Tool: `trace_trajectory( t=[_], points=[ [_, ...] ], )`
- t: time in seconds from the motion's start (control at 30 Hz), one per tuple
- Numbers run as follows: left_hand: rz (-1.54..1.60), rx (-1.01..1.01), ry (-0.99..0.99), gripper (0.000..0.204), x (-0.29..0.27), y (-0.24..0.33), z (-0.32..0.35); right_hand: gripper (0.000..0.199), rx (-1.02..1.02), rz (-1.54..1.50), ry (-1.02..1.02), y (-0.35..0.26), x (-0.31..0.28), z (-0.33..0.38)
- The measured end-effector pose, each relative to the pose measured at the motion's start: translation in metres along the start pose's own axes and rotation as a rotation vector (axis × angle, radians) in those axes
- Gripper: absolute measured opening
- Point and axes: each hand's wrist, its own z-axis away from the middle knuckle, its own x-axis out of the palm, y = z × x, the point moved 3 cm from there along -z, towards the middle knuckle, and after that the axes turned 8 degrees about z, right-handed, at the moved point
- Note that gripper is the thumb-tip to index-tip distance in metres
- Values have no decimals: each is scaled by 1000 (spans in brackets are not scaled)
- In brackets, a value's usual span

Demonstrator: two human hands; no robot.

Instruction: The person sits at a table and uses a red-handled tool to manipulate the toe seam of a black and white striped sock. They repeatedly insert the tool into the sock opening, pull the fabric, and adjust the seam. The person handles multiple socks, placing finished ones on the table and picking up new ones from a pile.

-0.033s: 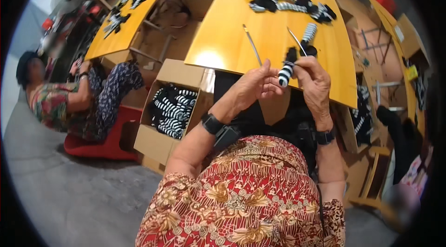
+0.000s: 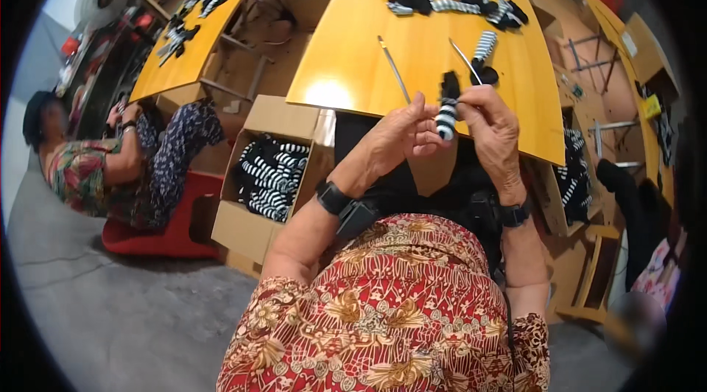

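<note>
A small black-and-white striped sock (image 2: 446, 121) hangs just over the near edge of the yellow table, its black part uppermost. My right hand (image 2: 492, 116) pinches it from the right side between thumb and fingertips. On the other side, my left hand (image 2: 401, 130) has its thumb raised and its fingers loosely bent and apart. Those fingertips are close beside the sock; whether they touch it is hard to see. One slim metal rod (image 2: 393, 68) reaches down to my left thumb, and a second metal rod (image 2: 465, 62) ends behind my right fingers. Another striped sock (image 2: 484, 49) lies just beyond.
Several striped socks (image 2: 449, 1) lie across the far part of the yellow table (image 2: 339, 46). An open cardboard box (image 2: 247, 233) of socks stands left of me; another sock box (image 2: 563, 204) is at the right. A person (image 2: 110, 156) sits at a table on the left.
The view has shifted slightly. The sock hangs more upright, and my left fingertips sit a little farther from its striped end. My right hand keeps its pinch.
</note>
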Motion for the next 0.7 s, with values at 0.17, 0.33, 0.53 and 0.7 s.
trace_trajectory(
  t=[0.17,0.33,0.53,0.7],
  points=[
    [-147,115,-19,25,-19,-7,-18,5,-113,140,-5,-2,2,8],
    [-371,483,52,21,-1,10,-6,9,392,-255,58,24,2,15],
    [-1128,862,24,26,22,26,0,15,557,-844,-175,36,8,17],
    [-1045,769,124,34,17,11,4,11,580,-685,-140,26,6,25]
  ],
)
